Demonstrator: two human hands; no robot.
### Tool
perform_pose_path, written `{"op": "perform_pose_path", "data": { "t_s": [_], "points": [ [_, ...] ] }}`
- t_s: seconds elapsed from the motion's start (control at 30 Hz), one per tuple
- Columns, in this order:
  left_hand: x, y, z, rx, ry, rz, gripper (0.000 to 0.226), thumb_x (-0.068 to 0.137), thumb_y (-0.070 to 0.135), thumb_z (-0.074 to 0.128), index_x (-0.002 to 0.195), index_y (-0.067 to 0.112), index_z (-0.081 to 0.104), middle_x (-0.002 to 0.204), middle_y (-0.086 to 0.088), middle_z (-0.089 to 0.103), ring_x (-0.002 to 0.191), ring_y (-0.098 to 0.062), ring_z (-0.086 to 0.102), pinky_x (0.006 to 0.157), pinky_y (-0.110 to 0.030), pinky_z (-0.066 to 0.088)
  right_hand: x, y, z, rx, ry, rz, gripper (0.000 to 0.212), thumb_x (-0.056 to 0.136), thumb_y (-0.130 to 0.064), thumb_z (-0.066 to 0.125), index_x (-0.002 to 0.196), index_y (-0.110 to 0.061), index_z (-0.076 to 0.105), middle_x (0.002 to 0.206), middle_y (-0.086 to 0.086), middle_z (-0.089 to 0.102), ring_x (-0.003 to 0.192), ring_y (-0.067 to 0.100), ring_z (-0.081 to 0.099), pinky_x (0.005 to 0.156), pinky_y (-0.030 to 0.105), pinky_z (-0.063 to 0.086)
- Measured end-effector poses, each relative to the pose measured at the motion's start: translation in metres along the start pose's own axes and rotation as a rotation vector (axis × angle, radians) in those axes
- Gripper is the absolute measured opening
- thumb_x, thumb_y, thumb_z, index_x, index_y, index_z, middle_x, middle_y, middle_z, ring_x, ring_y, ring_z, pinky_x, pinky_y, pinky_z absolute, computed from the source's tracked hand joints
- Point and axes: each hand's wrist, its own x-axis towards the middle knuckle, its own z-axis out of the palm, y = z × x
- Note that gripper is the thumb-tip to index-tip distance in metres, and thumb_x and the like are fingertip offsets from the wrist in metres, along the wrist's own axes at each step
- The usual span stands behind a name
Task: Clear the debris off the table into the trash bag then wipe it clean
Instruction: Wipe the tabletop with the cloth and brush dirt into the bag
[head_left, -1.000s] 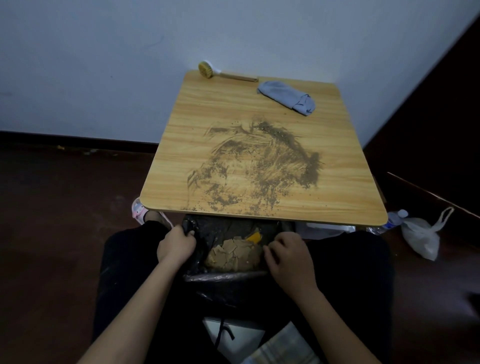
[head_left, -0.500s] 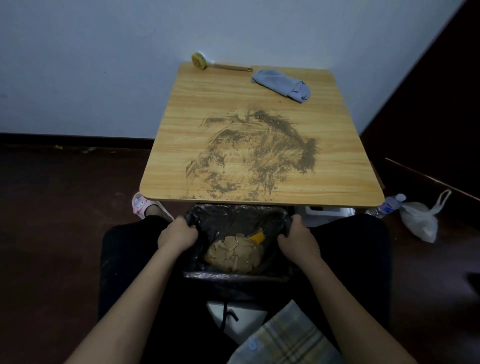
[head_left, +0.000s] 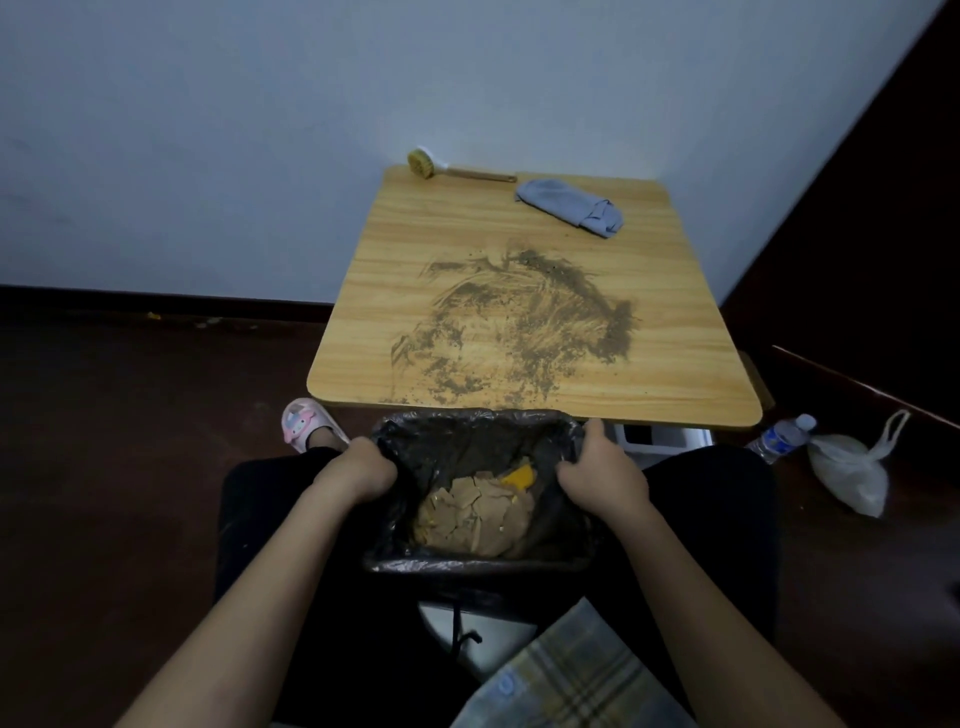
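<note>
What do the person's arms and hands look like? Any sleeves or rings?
Both forearms are bare, with no sleeves showing on them. The left hand and right hand show no gloves, rings or watch. A plaid cloth edge shows near the body.

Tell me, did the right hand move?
Yes. The right hand slid outward from over the rubbish in the bag to its right rim, which it now grips, just below the table edge.
</note>
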Motion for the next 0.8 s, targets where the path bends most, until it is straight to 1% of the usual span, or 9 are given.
{"op": "perform_pose_path", "data": {
  "t_s": [0.13, 0.23, 0.3, 0.43, 0.5, 0.57, 0.63, 0.7, 0.8],
  "points": [
    [-0.009, 0.002, -0.02, 0.011, 0.048, 0.014, 0.035, 0.09, 0.014, 0.044, 0.12, -0.005, 0.046, 0.123, -0.023, 0.05, 0.108, -0.035, 0.052, 0.087, -0.032, 0.046, -0.004, -0.011, -0.014, 0.048, -0.001, -0.031, 0.047, 0.095, -0.027, 0.051, 0.133, -0.013, 0.027, 0.081, 0.004, 0.053, 0.061, 0.02, 0.052, 0.045, 0.028, 0.034],
    [-0.021, 0.01, -0.04, -0.006, 0.067, 0.043, 0.032, 0.088, 0.013, 0.043, 0.114, -0.003, 0.05, 0.107, -0.018, 0.055, 0.083, -0.027, 0.055, 0.065, -0.03, 0.045, -0.008, -0.019, -0.032, 0.065, 0.058, -0.071, 0.045, 0.093, -0.03, 0.051, 0.129, -0.011, 0.031, 0.083, 0.003, 0.054, 0.066, 0.02, 0.054, 0.048, 0.029, 0.037],
    [-0.029, 0.017, -0.054, -0.006, 0.112, 0.069, 0.027, 0.088, 0.015, 0.043, 0.109, 0.001, 0.052, 0.093, -0.014, 0.058, 0.074, -0.026, 0.054, 0.059, -0.029, 0.041, -0.01, -0.026, -0.048, 0.074, 0.097, -0.099, 0.05, 0.092, -0.032, 0.051, 0.132, -0.011, 0.031, 0.082, 0.0, 0.052, 0.067, 0.019, 0.054, 0.049, 0.029, 0.036],
    [-0.047, 0.035, -0.089, 0.023, 0.255, 0.153, 0.015, 0.086, 0.017, 0.044, 0.095, 0.008, 0.05, 0.08, -0.006, 0.052, 0.079, -0.028, 0.053, 0.071, -0.031, 0.043, -0.012, -0.045, -0.088, 0.097, 0.16, -0.124, 0.061, 0.091, -0.037, 0.051, 0.143, -0.015, 0.027, 0.087, -0.002, 0.051, 0.075, 0.019, 0.057, 0.055, 0.031, 0.043],
    [-0.053, 0.045, -0.108, 0.012, 0.315, 0.202, 0.015, 0.085, 0.017, 0.044, 0.095, 0.008, 0.052, 0.078, -0.005, 0.051, 0.076, -0.025, 0.052, 0.073, -0.031, 0.043, -0.012, -0.056, -0.11, 0.108, 0.212, -0.132, 0.054, 0.089, -0.037, 0.051, 0.136, -0.014, 0.034, 0.096, 0.002, 0.053, 0.081, 0.022, 0.057, 0.056, 0.032, 0.042],
    [-0.055, 0.054, -0.126, 0.002, 0.385, 0.246, 0.021, 0.084, 0.016, 0.044, 0.101, 0.008, 0.054, 0.089, -0.01, 0.057, 0.085, -0.03, 0.056, 0.077, -0.032, 0.046, -0.011, -0.067, -0.129, 0.133, 0.282, -0.162, 0.045, 0.088, -0.037, 0.051, 0.124, -0.013, 0.04, 0.099, 0.003, 0.056, 0.079, 0.021, 0.054, 0.055, 0.032, 0.04],
    [-0.052, 0.063, -0.141, -0.059, 0.441, 0.282, 0.019, 0.084, 0.015, 0.046, 0.098, 0.007, 0.056, 0.099, -0.015, 0.059, 0.094, -0.033, 0.058, 0.084, -0.036, 0.049, -0.009, -0.078, -0.149, 0.172, 0.34, -0.193, 0.046, 0.087, -0.036, 0.051, 0.126, -0.013, 0.04, 0.104, 0.005, 0.058, 0.086, 0.025, 0.056, 0.062, 0.034, 0.043],
    [-0.047, 0.072, -0.153, -0.143, 0.471, 0.313, 0.011, 0.086, 0.016, 0.048, 0.083, 0.008, 0.055, 0.093, -0.015, 0.06, 0.088, -0.032, 0.058, 0.08, -0.035, 0.048, -0.005, -0.09, -0.166, 0.2, 0.371, -0.211, 0.053, 0.087, -0.034, 0.051, 0.133, -0.011, 0.039, 0.114, 0.009, 0.058, 0.101, 0.03, 0.057, 0.075, 0.037, 0.047],
    [-0.037, 0.086, -0.168, -0.228, 0.521, 0.363, 0.019, 0.089, 0.016, 0.05, 0.07, 0.015, 0.051, 0.081, -0.011, 0.057, 0.081, -0.03, 0.055, 0.074, -0.032, 0.044, 0.006, -0.108, -0.189, 0.237, 0.405, -0.243, 0.045, 0.087, -0.03, 0.052, 0.127, -0.009, 0.045, 0.12, 0.013, 0.058, 0.108, 0.033, 0.056, 0.082, 0.037, 0.047]
  ]
}}
